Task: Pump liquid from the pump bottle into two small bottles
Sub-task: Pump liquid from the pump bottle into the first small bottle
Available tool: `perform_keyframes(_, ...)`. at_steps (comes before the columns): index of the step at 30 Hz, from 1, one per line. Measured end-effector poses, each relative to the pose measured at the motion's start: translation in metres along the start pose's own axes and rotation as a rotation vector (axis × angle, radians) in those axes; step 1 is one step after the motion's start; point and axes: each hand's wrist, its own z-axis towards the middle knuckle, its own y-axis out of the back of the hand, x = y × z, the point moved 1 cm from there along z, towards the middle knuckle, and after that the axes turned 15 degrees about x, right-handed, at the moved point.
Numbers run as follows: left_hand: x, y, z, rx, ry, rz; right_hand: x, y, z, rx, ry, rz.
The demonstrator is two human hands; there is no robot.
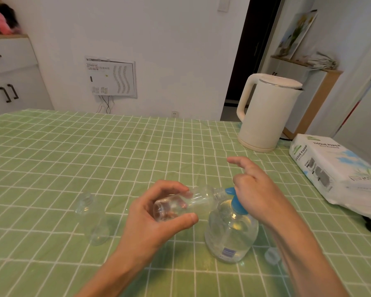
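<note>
Head view, looking down at both hands over counter point(73, 146) with green check cloth.

Left hand point(159, 213): gripping small bottle point(201, 199) by its base end, thumb below, fingers above. Tipped almost flat, open threaded mouth up against nozzle of blue pump head point(236, 202).

Right hand point(255, 189): on top of pump head, bent fingers curled over it, index finger stretched forward and free.

Pump bottle point(230, 232): upright on counter, near front edge, clear liquid filling most of it, label low on the side.

Second small bottle point(85, 203): standing on counter to the left, well apart from pump bottle, uncapped by the look of it. Another clear piece point(99, 232) just in front of it, too blurred to name. Small clear cap point(271, 255), probably, beside pump bottle's base on the right.

Background: cream kettle point(266, 112) and tissue paper pack point(334, 170) at far right, not part of the job.

Step in hand, as judged: filling first small bottle. Level inside hard to read through clear plastic.

Next move calls for: firm straight press down on pump head, mouth kept tight to nozzle and bottle tilted base-down enough to stop run-back. Then swapping to second bottle.
</note>
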Motion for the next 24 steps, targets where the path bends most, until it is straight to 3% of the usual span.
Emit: perform_keyframes(24, -0.0011, 0.0018, 0.0014, -0.015, -0.015, 0.023, 0.0005, 0.0026, 0.0016, -0.039, 0.02, 0.016)
